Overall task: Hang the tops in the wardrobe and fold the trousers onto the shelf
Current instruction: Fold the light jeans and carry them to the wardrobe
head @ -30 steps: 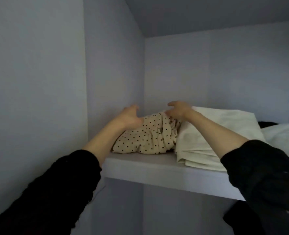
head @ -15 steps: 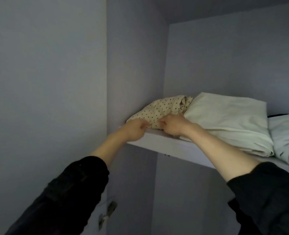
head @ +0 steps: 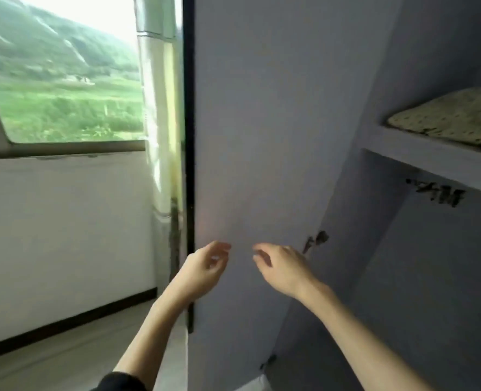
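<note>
I could read no text, label, brand or number anywhere. The only thing like writing was a smeared dark mark [head: 438,193] on the underside of the shelf [head: 420,156], just below its front edge; its strokes were too blurred for me to make out as letters. Another dark blotch [head: 317,240], lower and left of the shelf on the wardrobe wall, showed no readable characters either.

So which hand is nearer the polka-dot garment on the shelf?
The right hand. It hangs well below and left of the polka-dot garment on the shelf; the left hand is farther left. Neither touches it.
</note>
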